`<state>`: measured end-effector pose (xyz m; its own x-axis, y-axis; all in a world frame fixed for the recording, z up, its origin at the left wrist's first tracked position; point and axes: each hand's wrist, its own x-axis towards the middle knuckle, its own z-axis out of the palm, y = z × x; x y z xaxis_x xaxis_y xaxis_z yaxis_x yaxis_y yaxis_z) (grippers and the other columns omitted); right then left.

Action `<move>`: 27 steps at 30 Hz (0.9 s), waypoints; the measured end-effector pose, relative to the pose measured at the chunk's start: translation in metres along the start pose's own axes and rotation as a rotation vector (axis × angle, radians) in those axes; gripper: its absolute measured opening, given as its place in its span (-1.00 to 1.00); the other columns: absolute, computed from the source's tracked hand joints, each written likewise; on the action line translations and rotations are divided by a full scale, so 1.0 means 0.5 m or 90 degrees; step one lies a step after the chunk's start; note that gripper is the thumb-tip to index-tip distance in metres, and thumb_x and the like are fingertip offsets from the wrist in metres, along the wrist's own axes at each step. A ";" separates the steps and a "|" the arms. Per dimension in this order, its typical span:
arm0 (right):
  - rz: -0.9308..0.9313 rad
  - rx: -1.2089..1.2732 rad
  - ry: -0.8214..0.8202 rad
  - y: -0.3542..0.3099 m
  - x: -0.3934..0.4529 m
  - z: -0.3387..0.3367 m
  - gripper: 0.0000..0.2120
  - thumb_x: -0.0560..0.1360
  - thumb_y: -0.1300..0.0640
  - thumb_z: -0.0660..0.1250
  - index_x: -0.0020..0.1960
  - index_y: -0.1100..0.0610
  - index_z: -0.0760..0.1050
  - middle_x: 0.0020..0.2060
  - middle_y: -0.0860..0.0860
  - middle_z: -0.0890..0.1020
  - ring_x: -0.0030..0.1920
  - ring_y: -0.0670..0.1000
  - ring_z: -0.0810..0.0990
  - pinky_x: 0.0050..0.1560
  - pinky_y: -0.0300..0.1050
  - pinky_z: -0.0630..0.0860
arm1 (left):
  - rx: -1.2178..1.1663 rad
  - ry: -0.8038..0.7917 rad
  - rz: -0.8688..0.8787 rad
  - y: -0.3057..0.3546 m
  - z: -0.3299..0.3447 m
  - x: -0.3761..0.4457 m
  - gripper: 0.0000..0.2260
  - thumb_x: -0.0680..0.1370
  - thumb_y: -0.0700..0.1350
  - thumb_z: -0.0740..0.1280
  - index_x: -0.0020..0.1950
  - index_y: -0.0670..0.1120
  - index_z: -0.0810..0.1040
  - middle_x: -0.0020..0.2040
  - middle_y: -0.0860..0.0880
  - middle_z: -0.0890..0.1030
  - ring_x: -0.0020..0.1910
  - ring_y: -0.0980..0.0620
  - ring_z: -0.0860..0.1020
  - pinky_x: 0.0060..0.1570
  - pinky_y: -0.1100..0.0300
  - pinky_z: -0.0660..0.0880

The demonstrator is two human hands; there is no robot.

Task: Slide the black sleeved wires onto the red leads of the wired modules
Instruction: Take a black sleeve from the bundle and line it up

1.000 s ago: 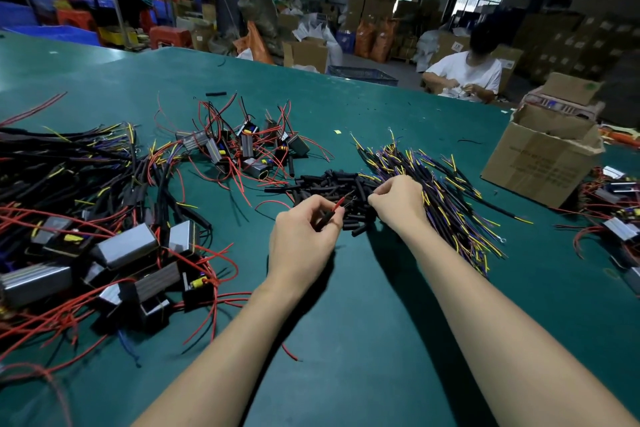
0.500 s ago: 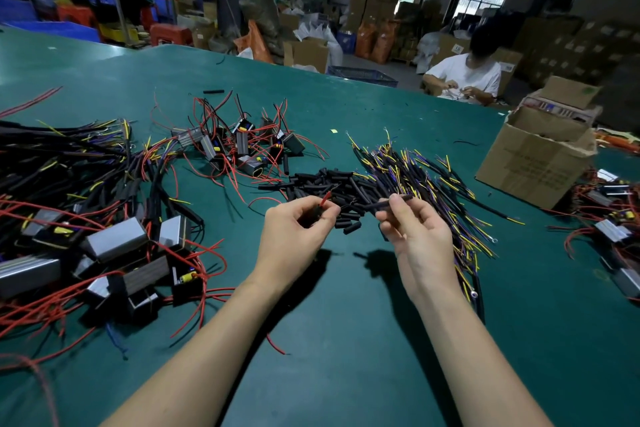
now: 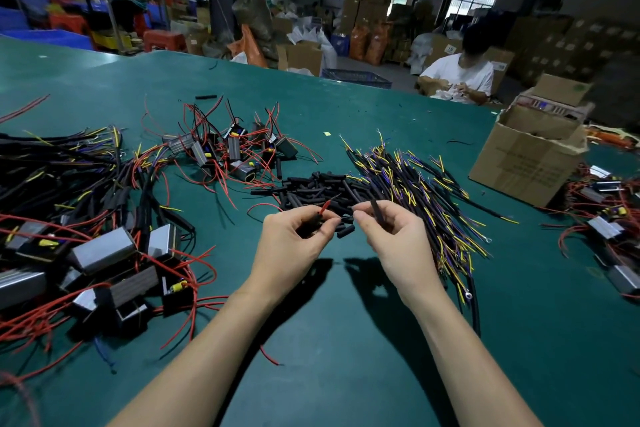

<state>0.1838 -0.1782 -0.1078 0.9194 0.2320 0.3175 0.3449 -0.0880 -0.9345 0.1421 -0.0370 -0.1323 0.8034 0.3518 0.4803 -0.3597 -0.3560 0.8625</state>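
Note:
My left hand (image 3: 294,239) pinches a red lead (image 3: 325,207) whose tip sticks up past the fingertips; something black lies in the same grip. My right hand (image 3: 391,239) pinches a black sleeved wire (image 3: 375,210) just right of that tip, a small gap between them. Beyond the hands lies a pile of short black sleeves (image 3: 318,187). A fan of black sleeved wires with yellow and purple ends (image 3: 415,191) spreads to the right. Wired modules with red leads (image 3: 228,152) sit further back left.
A big heap of silver modules with red and black wires (image 3: 86,246) fills the left of the green table (image 3: 346,357). An open cardboard box (image 3: 530,156) stands at the right, more modules (image 3: 606,218) beside it. A person in white (image 3: 460,76) sits beyond the far edge.
My right hand lifted a black sleeved wire out of the fan and drew it toward me. Both hands came nearer and now face each other fingertip to fingertip.

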 end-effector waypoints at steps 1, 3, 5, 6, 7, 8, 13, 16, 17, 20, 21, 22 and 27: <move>-0.004 -0.008 0.000 0.001 0.000 -0.002 -0.90 0.50 0.26 0.37 -0.14 0.09 0.59 -0.32 -0.04 0.59 -0.28 -0.12 0.46 -0.22 -0.28 0.40 | -0.002 -0.002 0.000 0.000 0.000 0.000 -0.88 0.47 -0.23 0.44 -0.21 -0.02 0.66 -0.31 0.00 0.66 -0.35 0.16 0.49 -0.26 0.20 0.48; -0.016 -0.024 0.007 0.000 -0.002 -0.003 -0.90 0.50 0.26 0.38 -0.16 0.10 0.59 -0.30 0.03 0.59 -0.25 -0.08 0.47 -0.18 -0.23 0.42 | -0.005 -0.007 0.002 0.002 0.000 -0.002 -0.89 0.48 -0.22 0.43 -0.22 -0.04 0.65 -0.32 -0.03 0.66 -0.34 0.16 0.49 -0.27 0.20 0.47; -0.042 -0.046 0.015 0.001 -0.005 -0.002 -0.91 0.50 0.25 0.38 -0.17 0.12 0.58 -0.32 0.10 0.59 -0.27 -0.08 0.46 -0.21 -0.24 0.41 | -0.006 -0.009 0.004 0.006 -0.001 -0.004 -0.88 0.48 -0.22 0.43 -0.24 -0.06 0.65 -0.33 -0.07 0.64 -0.35 0.16 0.47 -0.28 0.21 0.46; -0.061 -0.064 0.019 0.002 -0.007 -0.002 -0.90 0.50 0.25 0.38 -0.18 0.12 0.57 -0.33 0.10 0.59 -0.28 -0.09 0.45 -0.23 -0.26 0.40 | -0.005 -0.012 0.003 0.008 -0.002 -0.004 -0.87 0.49 -0.22 0.42 -0.25 -0.06 0.64 -0.36 -0.06 0.62 -0.37 0.17 0.45 -0.30 0.23 0.44; -0.085 -0.090 0.024 0.003 -0.008 -0.002 -0.90 0.50 0.26 0.38 -0.19 0.13 0.57 -0.34 0.05 0.59 -0.30 -0.12 0.45 -0.25 -0.30 0.39 | -0.005 -0.016 0.000 0.010 -0.002 -0.005 -0.87 0.49 -0.21 0.42 -0.27 -0.07 0.64 -0.40 -0.03 0.59 -0.39 0.18 0.42 -0.33 0.25 0.41; -0.113 -0.121 0.026 0.004 -0.010 -0.003 -0.89 0.50 0.27 0.37 -0.19 0.13 0.56 -0.36 -0.03 0.59 -0.31 -0.16 0.47 -0.26 -0.35 0.39 | -0.005 -0.021 -0.003 0.013 -0.003 -0.005 -0.86 0.49 -0.21 0.42 -0.28 -0.08 0.63 -0.44 0.03 0.53 -0.42 0.19 0.38 -0.36 0.27 0.36; -0.217 -0.241 0.027 0.007 -0.006 -0.011 -0.90 0.49 0.30 0.37 -0.19 0.18 0.55 -0.31 -0.07 0.60 -0.26 -0.14 0.52 -0.22 -0.39 0.38 | -0.007 -0.053 -0.013 0.019 -0.006 -0.005 -0.84 0.51 -0.19 0.40 -0.29 -0.11 0.61 -0.43 0.07 0.43 -0.42 0.14 0.29 -0.39 0.22 0.26; -0.218 -0.235 0.034 0.007 -0.009 -0.010 -0.89 0.50 0.32 0.36 -0.19 0.18 0.53 -0.33 -0.10 0.58 -0.28 -0.16 0.51 -0.25 -0.42 0.36 | -0.005 -0.063 -0.003 0.023 -0.006 -0.006 -0.83 0.51 -0.22 0.39 -0.28 -0.07 0.58 -0.50 0.15 0.41 -0.47 0.20 0.25 -0.43 0.36 0.21; -0.206 -0.221 0.036 0.006 -0.010 -0.008 -0.88 0.50 0.32 0.35 -0.19 0.18 0.53 -0.34 -0.12 0.57 -0.29 -0.18 0.50 -0.26 -0.44 0.34 | -0.011 -0.067 -0.001 0.025 -0.005 -0.006 -0.85 0.50 -0.23 0.40 -0.26 -0.06 0.58 -0.51 0.18 0.43 -0.49 0.20 0.25 -0.44 0.40 0.21; -0.166 -0.172 0.050 0.006 -0.009 -0.004 -0.87 0.50 0.31 0.34 -0.20 0.17 0.53 -0.41 -0.10 0.53 -0.40 -0.16 0.41 -0.35 -0.41 0.29 | -0.044 -0.072 0.004 0.029 -0.001 -0.007 -0.95 0.47 -0.24 0.43 -0.16 -0.12 0.60 -0.46 0.21 0.49 -0.48 0.21 0.27 -0.42 0.44 0.25; -0.156 -0.165 0.053 0.007 -0.009 -0.003 -0.87 0.50 0.30 0.35 -0.21 0.16 0.53 -0.43 -0.05 0.51 -0.43 -0.14 0.36 -0.39 -0.40 0.26 | -0.043 -0.070 0.013 0.029 0.000 -0.008 -0.94 0.47 -0.25 0.43 -0.16 -0.12 0.60 -0.47 0.22 0.49 -0.49 0.22 0.27 -0.42 0.45 0.24; -0.144 -0.156 0.053 0.007 -0.009 -0.002 -0.87 0.50 0.29 0.35 -0.21 0.15 0.54 -0.44 0.01 0.50 -0.45 -0.14 0.31 -0.41 -0.38 0.23 | -0.038 -0.066 0.020 0.029 0.000 -0.009 -0.93 0.47 -0.25 0.43 -0.17 -0.11 0.60 -0.49 0.23 0.49 -0.51 0.23 0.27 -0.42 0.47 0.24; -0.056 0.007 0.052 0.002 -0.007 0.002 -0.81 0.58 0.17 0.28 -0.19 0.16 0.57 -0.45 -0.09 0.42 -0.41 -0.15 0.30 -0.37 -0.35 0.26 | -0.022 -0.049 0.019 0.024 -0.004 -0.007 -0.85 0.49 -0.27 0.41 -0.21 -0.04 0.60 -0.51 0.23 0.48 -0.51 0.21 0.27 -0.45 0.45 0.22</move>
<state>0.1806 -0.1783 -0.1098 0.8985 0.1583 0.4094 0.4226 -0.0597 -0.9044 0.1341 -0.0408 -0.1231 0.8255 0.2736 0.4936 -0.3995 -0.3347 0.8535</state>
